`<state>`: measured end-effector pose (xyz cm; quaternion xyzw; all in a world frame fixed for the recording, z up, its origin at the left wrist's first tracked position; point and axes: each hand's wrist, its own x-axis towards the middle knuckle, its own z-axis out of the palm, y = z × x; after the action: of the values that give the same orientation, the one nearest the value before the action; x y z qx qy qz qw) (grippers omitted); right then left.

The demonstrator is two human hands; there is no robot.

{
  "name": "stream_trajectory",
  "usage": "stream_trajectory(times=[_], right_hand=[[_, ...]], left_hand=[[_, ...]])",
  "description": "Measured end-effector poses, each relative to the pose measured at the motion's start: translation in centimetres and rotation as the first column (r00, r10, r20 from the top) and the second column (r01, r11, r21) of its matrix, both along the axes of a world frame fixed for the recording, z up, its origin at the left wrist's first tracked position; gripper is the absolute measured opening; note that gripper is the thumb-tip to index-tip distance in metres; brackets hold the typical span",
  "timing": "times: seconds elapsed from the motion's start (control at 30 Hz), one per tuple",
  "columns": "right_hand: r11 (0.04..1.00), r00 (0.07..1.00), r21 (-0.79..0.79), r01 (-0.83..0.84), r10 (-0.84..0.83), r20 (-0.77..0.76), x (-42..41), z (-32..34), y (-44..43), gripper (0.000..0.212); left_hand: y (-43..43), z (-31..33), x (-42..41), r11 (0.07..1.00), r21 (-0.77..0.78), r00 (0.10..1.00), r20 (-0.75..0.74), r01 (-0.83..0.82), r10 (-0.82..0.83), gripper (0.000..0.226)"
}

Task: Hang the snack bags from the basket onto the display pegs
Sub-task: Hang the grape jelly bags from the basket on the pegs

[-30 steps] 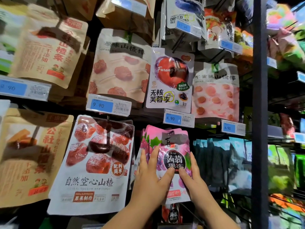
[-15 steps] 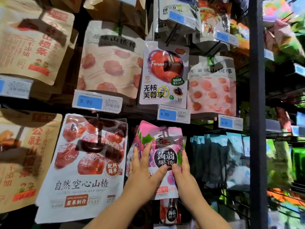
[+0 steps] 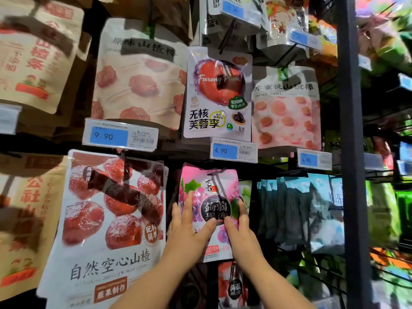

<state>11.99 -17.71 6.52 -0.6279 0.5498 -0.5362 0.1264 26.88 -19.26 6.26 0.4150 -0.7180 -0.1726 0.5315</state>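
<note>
Brightness: strong, even shop light on the bag fronts; the gaps between and behind them drop to near black.
Light source: above and in front, out of view.
Shadows: dark bar-shaped shadows cross the large hawthorn bag [image 3: 107,219] and the top of the beige bag [image 3: 142,70].
Glare: soft sheen on the plum bag [image 3: 218,92] and the pink jelly bag [image 3: 209,188].
Sharpness: centre print and the blue price tag [image 3: 120,136] read clearly.
Blur: the brown bags [image 3: 29,63] at the left edge and the coloured packs [image 3: 383,41] at the far right are smeared.
Distortion: wide-angle stretch at the borders; the dark post [image 3: 352,152] leans.
</note>
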Motion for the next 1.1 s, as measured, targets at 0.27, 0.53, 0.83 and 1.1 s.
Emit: stream_trajectory(times=[0.27,0.53,0.83,1.1], right_hand=[[0.994,0.985,-0.054,-0.091,0.097,0.144,0.4,-0.9,0.8,0.083],[0.998,0.997,-0.065,-0.009,0.014,0.082,0.7,-1.5,2.3,0.069],[0.997,0.996,-0.07,-0.025,0.03,0.081,0.6,-0.8,4.0,0.066],[0.996,0.996,-0.089,-0.014,0.022,0.088,-0.9,-2.0,6.3,0.062]], left_hand=[[1.5,-0.4,0.2,0.996,-0.083,0.977,-0.211,0.023,-0.04,0.102],[2.8,-1.4,-0.3,0.999,-0.018,0.961,-0.27,0.051,-0.054,0.097],[4.4,-1.8,-0.9,1.0,-0.009,0.967,-0.256,-0.015,0.012,0.093],[9.0,-2.5,-1.8,0.968,-0.159,0.975,-0.14,-0.194,0.172,0.068]])
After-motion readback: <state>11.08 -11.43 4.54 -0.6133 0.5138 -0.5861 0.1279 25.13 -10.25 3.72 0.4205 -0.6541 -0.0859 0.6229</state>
